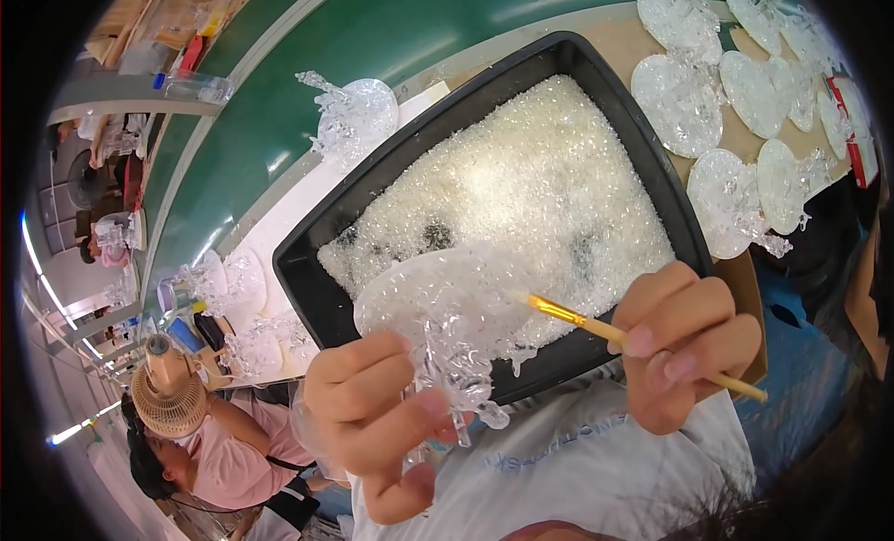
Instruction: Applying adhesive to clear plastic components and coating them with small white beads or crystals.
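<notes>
My left hand point(372, 420) is closed around the lower, branching part of a clear plastic ornament point(456, 364) and keeps it tilted over the near side of a black tray point(312, 271). The ornament's round disc point(438, 294) looks frosted and speckled with tiny flakes. Pinched in my right hand point(684, 345) is a thin paintbrush point(596, 327) with a wooden handle and a gold ferrule. Its bristles reach the disc's right edge; whether they touch it I cannot tell. Clear, glittering granules point(503, 187) fill the tray, with dark bottom showing in patches.
Several similar disc ornaments point(677, 103) lie on brown board to the right. Another ornament point(358, 117) rests left of the tray on the green table point(410, 29). A plastic bottle point(196, 87) lies farther left. A co-worker in pink point(237, 448) sits near a fan point(168, 392).
</notes>
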`<move>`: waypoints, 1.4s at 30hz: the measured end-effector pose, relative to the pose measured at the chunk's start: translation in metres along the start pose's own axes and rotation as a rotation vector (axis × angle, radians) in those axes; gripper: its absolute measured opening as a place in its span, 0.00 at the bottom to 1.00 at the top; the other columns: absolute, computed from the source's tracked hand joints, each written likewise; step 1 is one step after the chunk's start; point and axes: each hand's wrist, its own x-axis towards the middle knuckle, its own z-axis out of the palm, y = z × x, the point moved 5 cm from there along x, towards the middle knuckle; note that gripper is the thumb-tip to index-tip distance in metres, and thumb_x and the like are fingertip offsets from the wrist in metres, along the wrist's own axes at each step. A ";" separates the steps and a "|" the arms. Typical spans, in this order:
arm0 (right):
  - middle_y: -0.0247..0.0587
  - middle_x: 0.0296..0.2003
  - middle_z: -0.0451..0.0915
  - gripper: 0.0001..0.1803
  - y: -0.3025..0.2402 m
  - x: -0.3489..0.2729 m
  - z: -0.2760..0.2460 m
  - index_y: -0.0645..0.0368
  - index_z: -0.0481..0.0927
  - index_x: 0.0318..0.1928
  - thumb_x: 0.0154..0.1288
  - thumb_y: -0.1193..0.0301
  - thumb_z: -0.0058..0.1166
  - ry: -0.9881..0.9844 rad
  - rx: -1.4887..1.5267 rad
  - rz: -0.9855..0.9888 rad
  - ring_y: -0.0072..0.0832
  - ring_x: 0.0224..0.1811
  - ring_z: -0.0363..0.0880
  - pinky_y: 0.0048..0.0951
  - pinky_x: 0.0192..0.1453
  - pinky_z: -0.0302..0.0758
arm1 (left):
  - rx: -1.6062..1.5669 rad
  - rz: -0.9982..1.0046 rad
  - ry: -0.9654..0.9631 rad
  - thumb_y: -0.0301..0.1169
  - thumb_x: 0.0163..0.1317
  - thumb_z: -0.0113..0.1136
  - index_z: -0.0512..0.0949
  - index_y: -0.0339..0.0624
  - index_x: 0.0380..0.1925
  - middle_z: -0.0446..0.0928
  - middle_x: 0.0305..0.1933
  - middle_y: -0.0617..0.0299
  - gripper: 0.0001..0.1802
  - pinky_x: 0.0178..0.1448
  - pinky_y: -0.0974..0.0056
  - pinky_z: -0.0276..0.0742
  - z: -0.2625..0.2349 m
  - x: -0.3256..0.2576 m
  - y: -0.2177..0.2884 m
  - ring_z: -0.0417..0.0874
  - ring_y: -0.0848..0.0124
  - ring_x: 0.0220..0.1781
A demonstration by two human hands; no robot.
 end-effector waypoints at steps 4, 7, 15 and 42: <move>0.53 0.35 0.82 0.10 0.004 0.005 0.002 0.59 0.75 0.38 0.54 0.82 0.55 -0.010 0.024 0.149 0.33 0.28 0.76 0.29 0.32 0.74 | 0.025 -0.043 -0.007 0.28 0.46 0.62 0.63 0.60 0.36 0.77 0.43 0.55 0.21 0.27 0.57 0.75 -0.001 0.003 0.001 0.73 0.61 0.29; 0.46 0.31 0.78 0.11 0.005 0.011 0.004 0.57 0.67 0.39 0.63 0.75 0.57 -0.117 -0.073 0.123 0.29 0.24 0.70 0.24 0.24 0.70 | -0.146 -0.030 -0.266 0.36 0.52 0.54 0.71 0.63 0.41 0.75 0.46 0.51 0.14 0.31 0.53 0.75 0.000 0.007 0.001 0.72 0.59 0.30; 0.50 0.32 0.81 0.10 0.009 0.012 0.011 0.59 0.72 0.39 0.57 0.80 0.57 -0.263 -0.070 0.158 0.32 0.25 0.74 0.27 0.26 0.73 | 0.018 0.050 -0.263 0.31 0.47 0.55 0.66 0.64 0.33 0.81 0.44 0.61 0.14 0.30 0.64 0.73 0.014 0.007 0.007 0.72 0.65 0.29; 0.45 0.36 0.74 0.12 0.005 0.005 0.003 0.56 0.68 0.40 0.67 0.70 0.60 -0.198 -0.121 0.098 0.29 0.23 0.69 0.23 0.24 0.71 | -0.189 -0.717 -0.398 0.28 0.45 0.75 0.71 0.53 0.36 0.79 0.51 0.49 0.22 0.39 0.66 0.77 0.008 -0.005 -0.025 0.77 0.64 0.34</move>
